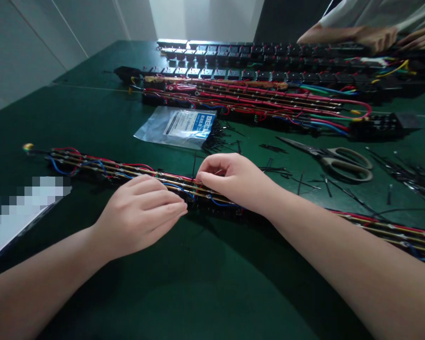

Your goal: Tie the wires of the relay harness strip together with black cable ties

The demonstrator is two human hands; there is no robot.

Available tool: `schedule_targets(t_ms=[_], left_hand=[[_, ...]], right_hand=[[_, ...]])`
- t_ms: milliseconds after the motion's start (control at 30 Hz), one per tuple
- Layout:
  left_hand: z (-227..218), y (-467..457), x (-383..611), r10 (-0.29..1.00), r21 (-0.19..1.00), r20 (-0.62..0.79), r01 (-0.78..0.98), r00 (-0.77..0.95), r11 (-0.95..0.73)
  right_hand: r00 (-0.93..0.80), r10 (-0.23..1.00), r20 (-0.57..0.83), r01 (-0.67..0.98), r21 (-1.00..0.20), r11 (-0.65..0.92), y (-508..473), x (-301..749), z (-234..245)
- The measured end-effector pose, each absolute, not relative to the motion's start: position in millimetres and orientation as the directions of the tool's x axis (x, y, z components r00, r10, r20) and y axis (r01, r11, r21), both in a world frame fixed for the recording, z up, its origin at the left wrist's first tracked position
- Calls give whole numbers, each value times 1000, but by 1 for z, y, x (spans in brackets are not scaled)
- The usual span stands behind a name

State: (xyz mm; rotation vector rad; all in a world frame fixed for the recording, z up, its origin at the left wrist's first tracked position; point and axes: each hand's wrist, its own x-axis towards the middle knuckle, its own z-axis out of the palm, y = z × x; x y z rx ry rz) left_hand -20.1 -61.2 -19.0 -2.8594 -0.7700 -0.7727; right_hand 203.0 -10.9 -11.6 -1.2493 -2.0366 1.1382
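Pinching a black cable tie (194, 166) w/ right hand (233, 179); left hand (141, 215), fingers bunched, presses wired strip (102, 167) on green table (198, 283).

an electrical assembly workshop. a long counter (205, 293) covered in dark green matting carries rows of wired strips (255, 97) with red, blue and yellow leads, black socket modules (233, 61), a clear bag of black cable ties (179, 126), scissors (335, 158) and clipped tie ends (407, 172). another person's hands (357, 35) work at the far end.
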Motion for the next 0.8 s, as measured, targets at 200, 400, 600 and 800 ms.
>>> schedule_targets(t_ms=[200,400,600,800], left_hand=[[-13,-65,-19,374,-131,478,486,795,-864],[-17,-61,-17,373,-104,462,467,805,-878],[-20,-58,-17,423,-43,424,484,801,-874],[-20,-57,-18,447,-7,404,491,798,-871]], right_hand=[[-457,890,-5,483,-841,243,-11,202,-10],[-447,894,-7,494,-835,240,-11,201,-10],[-448,894,9,488,-835,253,-12,201,-11],[-457,889,10,497,-826,265,-11,202,-11]])
